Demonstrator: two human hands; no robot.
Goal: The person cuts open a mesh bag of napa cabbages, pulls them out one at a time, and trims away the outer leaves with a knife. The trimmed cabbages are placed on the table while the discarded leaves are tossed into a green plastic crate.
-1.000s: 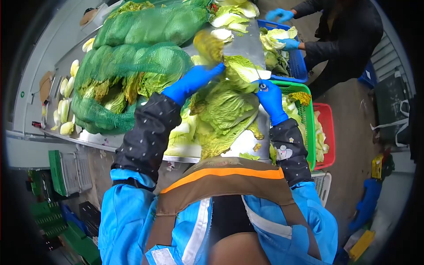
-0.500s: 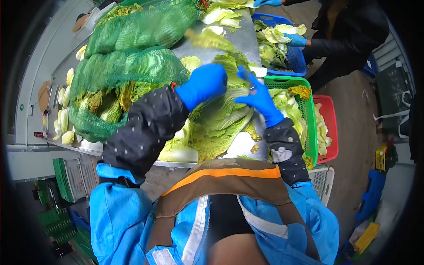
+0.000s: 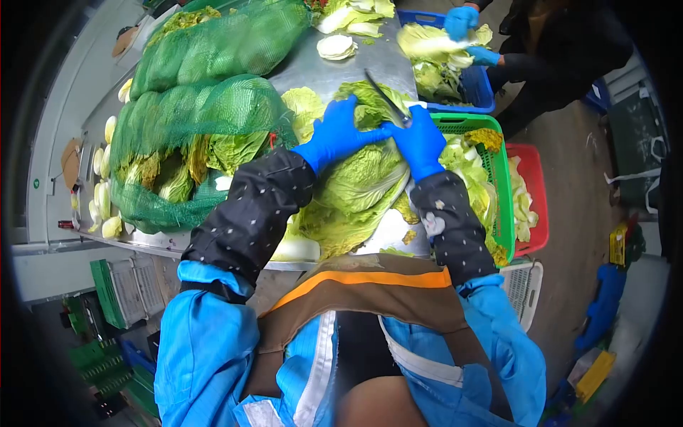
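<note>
Beneath the cabbage (image 3: 361, 183), my landmark here, I see the metal table (image 3: 307, 70). A co-worker (image 3: 573, 53) stands beyond the cabbage to the right, gloved hands over leaves in a blue crate (image 3: 482, 94). Left of the cabbage I have two bulging sacks in green netting, the nearer (image 3: 206, 107) gaping to show more heads. Just right of the cabbage is a green crate (image 3: 506, 213) of leaves, and farther right of it a red crate (image 3: 538, 199). The cabbage lies near my edge of the table, on loose outer leaves. My left hand (image 3: 337, 136) rests on its far part, thumb and forefinger wide apart. My right hand (image 3: 420, 144) is closed around a knife (image 3: 386, 98), its dark curved blade pointing away from me. Past the cabbage lies a pale cut piece (image 3: 336, 48).
</note>
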